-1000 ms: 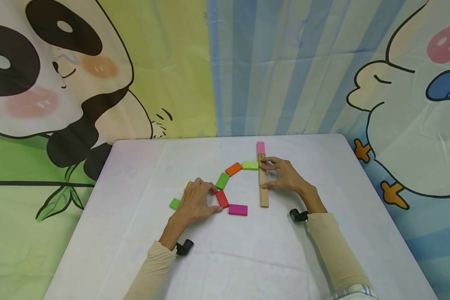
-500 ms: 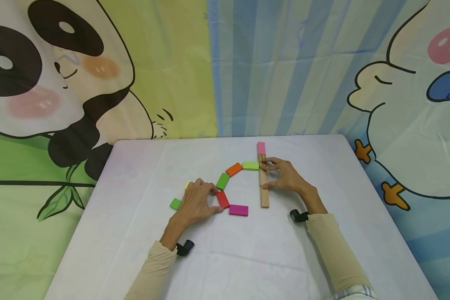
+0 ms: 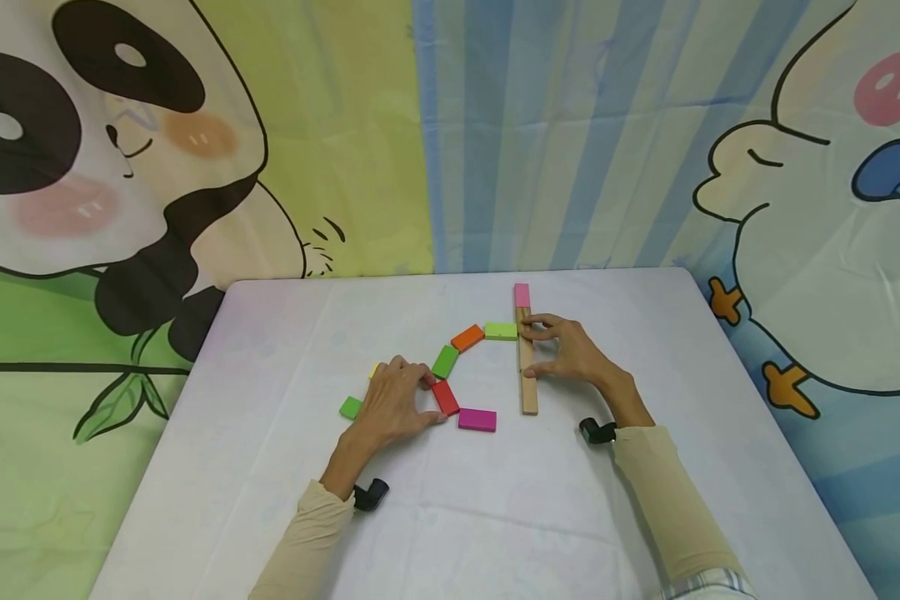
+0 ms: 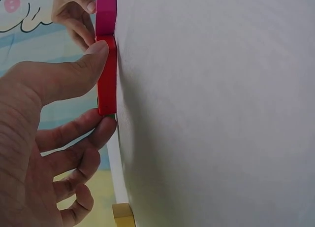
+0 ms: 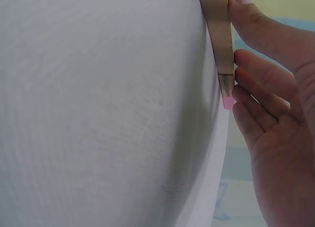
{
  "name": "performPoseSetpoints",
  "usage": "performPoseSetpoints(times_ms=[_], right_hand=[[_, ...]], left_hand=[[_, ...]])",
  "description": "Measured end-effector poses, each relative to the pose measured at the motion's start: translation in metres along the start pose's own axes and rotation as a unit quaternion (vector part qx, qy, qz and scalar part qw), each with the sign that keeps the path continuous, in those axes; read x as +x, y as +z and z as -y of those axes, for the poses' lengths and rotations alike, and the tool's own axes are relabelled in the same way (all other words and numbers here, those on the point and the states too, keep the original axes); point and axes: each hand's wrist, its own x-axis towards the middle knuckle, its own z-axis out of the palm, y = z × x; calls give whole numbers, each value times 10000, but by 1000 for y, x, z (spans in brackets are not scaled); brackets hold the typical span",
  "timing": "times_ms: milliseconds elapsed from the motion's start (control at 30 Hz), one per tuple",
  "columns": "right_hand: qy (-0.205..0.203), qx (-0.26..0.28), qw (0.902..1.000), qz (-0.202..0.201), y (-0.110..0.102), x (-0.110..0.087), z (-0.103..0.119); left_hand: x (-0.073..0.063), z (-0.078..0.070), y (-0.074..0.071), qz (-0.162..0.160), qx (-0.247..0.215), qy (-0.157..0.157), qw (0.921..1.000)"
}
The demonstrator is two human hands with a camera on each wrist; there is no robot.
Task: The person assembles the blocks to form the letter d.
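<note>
My left hand (image 3: 394, 406) holds the red block (image 3: 445, 398) on the white table; in the left wrist view its thumb is at one end and a fingertip at the other. A magenta block (image 3: 477, 420) meets the red one at its near corner. Farther right, my right hand (image 3: 570, 354) spans a plain wooden block (image 3: 527, 354) in a straight row, thumb toward the near end and fingertips toward the far one. A pink block (image 3: 522, 295) tops that row. Left of it lie a lime block (image 3: 500, 332), an orange block (image 3: 467, 338) and a green block (image 3: 446, 362).
Another green block (image 3: 350, 407) lies left of my left hand, with a yellow block (image 3: 373, 370) mostly hidden behind that hand. The white table (image 3: 495, 517) ends at a cartoon-printed curtain (image 3: 540, 150) behind it. Black cameras (image 3: 371, 495) sit on the wrists.
</note>
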Motion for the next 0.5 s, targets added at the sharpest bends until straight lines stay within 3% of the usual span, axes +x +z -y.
performPoseSetpoints(times_ms=[233, 400, 500], right_hand=[[-18, 0, 10000, 12, 0, 1, 1], [-42, 6, 10000, -19, 1, 1, 0], [-35, 11, 10000, -13, 2, 1, 0]], left_hand=[[-2, 2, -2, 59, 30, -97, 9999], [-8, 7, -16, 14, -135, -328, 9994], [-14, 17, -28, -66, -127, -494, 9987]])
